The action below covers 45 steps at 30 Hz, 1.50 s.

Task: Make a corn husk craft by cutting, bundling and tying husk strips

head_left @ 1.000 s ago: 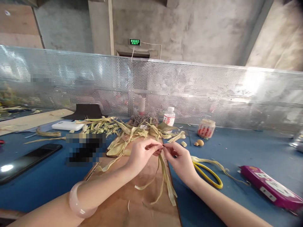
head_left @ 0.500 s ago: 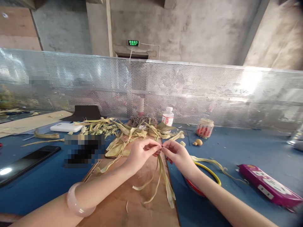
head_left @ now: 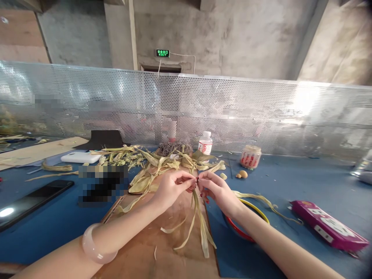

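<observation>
Over board [head_left: 177,257] — left hand [head_left: 173,190] pinching leaf strips [head_left: 202,223], ends hanging below, right hand [head_left: 217,190] pinched alongside

The green sign [head_left: 162,53] reads "安全出口 EXIT"; print on the jar [head_left: 250,157], bottle [head_left: 205,144] and purple pack [head_left: 329,225] is too blurred.

You wear a single bangle [head_left: 88,245] around your left forearm [head_left: 136,223], seated well up from the wrist. It is a pale, milky pink, thick and smooth, with a rounded profile and a polished surface that carries small bright highlights; its underside is hidden behind your arm. Your right forearm [head_left: 269,232] is bare up to the lower edge of the view. On your right hand [head_left: 219,192] the nails [head_left: 207,201] are painted a glossy red. Touches of dark red show at the fingertips of your left hand [head_left: 173,190], too small to make out clearly.
</observation>
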Tool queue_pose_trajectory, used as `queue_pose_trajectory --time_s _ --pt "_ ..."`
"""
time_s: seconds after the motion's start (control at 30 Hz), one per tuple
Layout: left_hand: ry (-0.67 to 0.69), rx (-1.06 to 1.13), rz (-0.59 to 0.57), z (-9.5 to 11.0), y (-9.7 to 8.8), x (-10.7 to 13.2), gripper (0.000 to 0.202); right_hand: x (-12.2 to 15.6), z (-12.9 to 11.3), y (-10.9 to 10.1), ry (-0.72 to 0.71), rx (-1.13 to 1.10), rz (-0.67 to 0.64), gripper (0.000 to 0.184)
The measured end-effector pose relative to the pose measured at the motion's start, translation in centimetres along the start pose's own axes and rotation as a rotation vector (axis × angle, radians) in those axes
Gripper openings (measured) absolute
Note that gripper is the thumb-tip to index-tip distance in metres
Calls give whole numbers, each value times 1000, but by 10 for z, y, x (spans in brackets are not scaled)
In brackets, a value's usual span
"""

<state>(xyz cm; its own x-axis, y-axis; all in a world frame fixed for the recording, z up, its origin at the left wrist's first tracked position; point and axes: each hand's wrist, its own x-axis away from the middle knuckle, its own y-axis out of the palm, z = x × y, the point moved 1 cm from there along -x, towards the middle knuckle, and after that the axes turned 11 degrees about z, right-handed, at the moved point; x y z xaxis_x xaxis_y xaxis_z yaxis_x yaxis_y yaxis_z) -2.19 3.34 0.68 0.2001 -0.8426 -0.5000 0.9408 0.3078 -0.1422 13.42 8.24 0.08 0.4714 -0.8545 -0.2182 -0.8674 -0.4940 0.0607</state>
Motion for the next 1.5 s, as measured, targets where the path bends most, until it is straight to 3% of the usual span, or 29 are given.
queue_pose_trajectory --time_s 0.5,0.7,1.0,1.1,1.3,1.5 --pt "-46 41 -10 1 1 0 16 -7 16 -2 -49 -31 6 32" --pt "-61 46 -5 -2 0 -1 18 -11 17 -4 -87 27 107 37" --pt "-50 14 140 -5 -2 -4 19 -18 25 -9 -134 49 175 37" --pt "-116 89 185 -9 -3 -5 19 -20 25 -12 -142 38 198 37" --pt "-271 382 159 -16 0 -5 18 -21 23 -11 -131 -15 252 40" --pt "-361 254 115 -18 3 -4 16 -25 26 -12 -116 -88 223 38"
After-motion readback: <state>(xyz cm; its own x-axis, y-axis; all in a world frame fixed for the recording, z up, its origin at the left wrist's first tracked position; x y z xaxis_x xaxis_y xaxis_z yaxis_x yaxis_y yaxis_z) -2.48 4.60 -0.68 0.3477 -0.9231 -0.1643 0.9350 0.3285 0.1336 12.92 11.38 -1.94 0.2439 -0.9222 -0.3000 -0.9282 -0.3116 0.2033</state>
